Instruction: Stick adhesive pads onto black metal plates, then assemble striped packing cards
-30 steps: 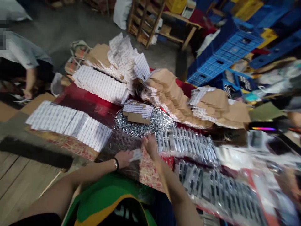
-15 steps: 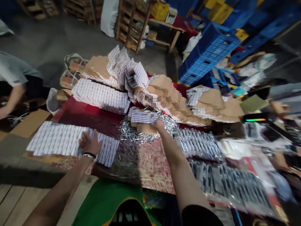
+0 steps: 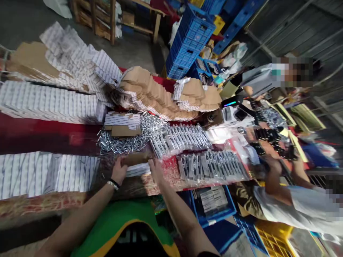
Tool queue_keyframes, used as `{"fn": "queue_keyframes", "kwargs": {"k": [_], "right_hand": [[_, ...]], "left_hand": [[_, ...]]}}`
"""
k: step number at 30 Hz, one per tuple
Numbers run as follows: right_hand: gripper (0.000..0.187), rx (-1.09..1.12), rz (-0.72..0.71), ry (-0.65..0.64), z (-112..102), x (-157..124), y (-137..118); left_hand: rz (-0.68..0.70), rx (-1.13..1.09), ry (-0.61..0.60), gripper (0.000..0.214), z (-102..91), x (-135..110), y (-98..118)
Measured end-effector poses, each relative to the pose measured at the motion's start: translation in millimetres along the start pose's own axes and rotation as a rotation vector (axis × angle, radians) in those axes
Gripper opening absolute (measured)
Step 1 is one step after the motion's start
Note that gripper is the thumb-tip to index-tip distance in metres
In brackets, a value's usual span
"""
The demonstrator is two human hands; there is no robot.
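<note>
A brown cardboard strip [image 3: 135, 159] lies on a thin stack of white printed cards [image 3: 138, 170] close to the near edge of the table [image 3: 40, 204], around its middle. Both hands hold this bundle between them: the left hand [image 3: 119, 171] is closed around the left end, and the right hand [image 3: 157, 172] grips the right end in a narrow pinch. A bracelet [image 3: 114, 184] circles the left wrist.

Just beyond the hands is a heap of small silver metal clips [image 3: 131, 135], with a small pile of white cards and brown card [image 3: 122, 124] at its left end. To the right, two clear bags of grey-and-silver packets [image 3: 179, 141] [image 3: 211, 166] sit side by side. Long rows of white printed cards [image 3: 45, 175] run toward the left edge of the table, and stacks of brown card [image 3: 150, 94] rise along the far side.

Beyond the right end of the table, a co-worker's hand [image 3: 273, 171] is beside a cluster of small black items [image 3: 268, 135] — a separate pair of hands at separate work. A blue crate of packets [image 3: 211, 203] sits on the floor below the near edge.
</note>
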State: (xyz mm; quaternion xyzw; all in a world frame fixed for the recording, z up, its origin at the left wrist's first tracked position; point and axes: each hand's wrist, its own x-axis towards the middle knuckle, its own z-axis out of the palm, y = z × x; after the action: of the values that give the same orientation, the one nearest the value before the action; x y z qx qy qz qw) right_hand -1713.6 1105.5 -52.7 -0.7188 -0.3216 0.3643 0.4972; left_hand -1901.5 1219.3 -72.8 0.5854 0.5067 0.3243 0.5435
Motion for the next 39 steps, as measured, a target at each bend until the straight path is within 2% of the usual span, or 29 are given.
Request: {"fn": "queue_keyframes", "kwargs": {"k": [1, 3, 6, 7, 8, 11, 12, 14, 16, 18, 19, 21, 23, 25, 27, 28, 30, 31, 33, 34, 36, 37, 39], "right_hand": [[0.056, 0.093, 0.011, 0.028, -4, -13, 8], [0.060, 0.267, 0.050, -0.031, -16, -37, 21], [0.065, 0.456, 0.225, -0.326, -39, -65, 34], [0.065, 0.496, 0.303, -0.401, -45, -72, 38], [0.064, 0.516, 0.365, -0.426, -50, -78, 40], [0.041, 0.443, 0.397, -0.314, -56, -88, 43], [0.031, 0.415, 0.381, -0.296, -58, -89, 42], [0.030, 0.392, 0.381, -0.353, -62, -87, 37], [0.042, 0.334, 0.400, -0.503, -68, -82, 29], [0.067, 0.205, 0.398, -0.648, -69, -75, 22], [0.072, 0.114, 0.383, -0.688, -67, -71, 20], [0.064, -0.070, 0.352, -0.683, -58, -65, 18], [0.053, -0.174, 0.292, -0.560, -44, -61, 19], [0.052, -0.117, 0.224, -0.318, -31, -56, 20], [0.057, 0.074, 0.208, -0.112, -18, -48, 21], [0.058, 0.171, 0.208, -0.075, -12, -42, 20], [0.053, 0.239, 0.157, -0.141, -1, -28, 18], [0.046, 0.166, 0.093, -0.188, 5, -19, 17], [0.027, -0.208, -0.066, -0.249, 13, -4, 19], [0.020, -0.449, -0.122, -0.273, 15, 1, 22], [0.018, -0.819, -0.155, -0.326, 14, 3, 31], [0.019, -0.909, -0.143, -0.343, 11, 0, 37], [0.018, -0.925, -0.132, -0.349, -4, -11, 49]], "left_hand": [[-0.018, 0.006, -0.002, 0.045, 2.3, -18, -6], [-0.017, 0.027, -0.096, 0.055, -0.8, -53, -16], [-0.016, 0.040, -0.325, 0.062, -13.2, -100, -28], [-0.032, 0.048, -0.356, 0.061, -15.9, -114, -32], [-0.050, 0.063, -0.354, 0.060, -17.1, -126, -35], [-0.041, 0.151, -0.267, 0.052, -13.9, -149, -40], [-0.007, 0.173, -0.280, 0.047, -12.7, -152, -40], [0.074, 0.183, -0.408, 0.041, -12.6, -152, -34], [0.103, 0.179, -0.559, 0.042, -15.7, -143, -21], [0.033, 0.261, -0.641, 0.049, -19.1, -130, -4], [-0.031, 0.342, -0.669, 0.054, -20.1, -123, 4], [-0.143, 0.543, -0.725, 0.054, -20.9, -109, 16], [-0.188, 0.691, -0.755, 0.042, -20.6, -98, 20], [-0.154, 0.728, -0.675, 0.034, -18.7, -90, 18], [-0.087, 0.716, -0.493, 0.035, -13.6, -82, 13], [-0.055, 0.716, -0.404, 0.037, -10.0, -75, 11], [-0.010, 0.755, -0.283, 0.038, -3.3, -54, 9], [-0.001, 0.791, -0.245, 0.036, -2.3, -39, 10], [0.003, 0.866, -0.153, 0.035, -8.8, -2, 11], [0.003, 0.902, -0.092, 0.038, -16.5, 18, 12], [-0.004, 0.997, -0.007, 0.039, -37.8, 55, 10], [-0.012, 1.052, 0.002, 0.035, -49.1, 71, 9], [-0.004, 1.223, -0.053, 0.028, -67.6, 95, 4]]}}
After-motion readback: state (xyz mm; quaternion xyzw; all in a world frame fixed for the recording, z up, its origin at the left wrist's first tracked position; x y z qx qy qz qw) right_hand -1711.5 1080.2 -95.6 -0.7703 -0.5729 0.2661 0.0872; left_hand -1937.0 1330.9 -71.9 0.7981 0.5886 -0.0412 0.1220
